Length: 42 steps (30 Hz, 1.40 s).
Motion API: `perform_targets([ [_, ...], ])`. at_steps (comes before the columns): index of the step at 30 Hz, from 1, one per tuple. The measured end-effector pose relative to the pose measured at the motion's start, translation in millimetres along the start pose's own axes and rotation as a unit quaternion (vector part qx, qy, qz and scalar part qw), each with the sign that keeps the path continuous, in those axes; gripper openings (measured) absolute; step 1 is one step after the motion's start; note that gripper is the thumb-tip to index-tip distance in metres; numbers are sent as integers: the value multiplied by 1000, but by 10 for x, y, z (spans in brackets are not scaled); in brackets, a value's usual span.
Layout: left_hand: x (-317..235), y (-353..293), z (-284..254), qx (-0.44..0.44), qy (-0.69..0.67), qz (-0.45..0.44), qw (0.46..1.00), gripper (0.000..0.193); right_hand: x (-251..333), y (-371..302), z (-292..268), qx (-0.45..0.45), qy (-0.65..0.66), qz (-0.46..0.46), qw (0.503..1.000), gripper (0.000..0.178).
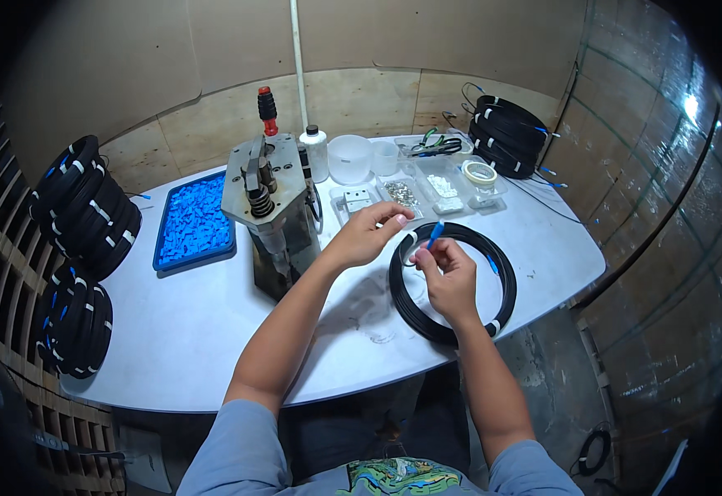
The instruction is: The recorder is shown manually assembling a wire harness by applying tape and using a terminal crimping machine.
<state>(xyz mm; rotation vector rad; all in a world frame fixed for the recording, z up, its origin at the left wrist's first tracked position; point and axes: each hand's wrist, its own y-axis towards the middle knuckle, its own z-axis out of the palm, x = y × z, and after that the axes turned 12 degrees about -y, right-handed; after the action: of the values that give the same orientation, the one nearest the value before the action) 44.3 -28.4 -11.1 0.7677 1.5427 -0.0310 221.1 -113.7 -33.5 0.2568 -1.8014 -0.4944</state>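
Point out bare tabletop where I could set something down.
Widest: the white table front-left, between the blue tray, metal bench machine and near edge. Another patch lies between the black cable coil and the table's right edge. Crowded: the back, from black-capped bottle to rear-right cable stack, and the coil, under the right hand.

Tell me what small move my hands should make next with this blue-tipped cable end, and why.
I'd probably bring your left hand in to steady the blue tip. Your right hand grips it alone, raised above the black cable coil, and your left fingertips are close by but apart from it. I can't tell whether they hold anything small.
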Motion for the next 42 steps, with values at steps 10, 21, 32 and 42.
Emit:
perform_targets([
  [10, 282, -545, 511, 179, 245, 149, 941, 50, -236, -422, -579, -2, -219, 8, 976, 24],
  [21, 414, -707, 626, 237, 399, 165, 870, 51, -292, -715, -842, 48, -490, 31, 870, 22],
  [32, 225, -798, 810, 223, 438, 161, 856, 43, -156, -930, -738, 214, -544, -105, 805, 42],
  [42, -952, -484, 910, 169, 359, 130, 909, 49, 816, -539, -1205, 186, -443, -171, 860, 60],
])
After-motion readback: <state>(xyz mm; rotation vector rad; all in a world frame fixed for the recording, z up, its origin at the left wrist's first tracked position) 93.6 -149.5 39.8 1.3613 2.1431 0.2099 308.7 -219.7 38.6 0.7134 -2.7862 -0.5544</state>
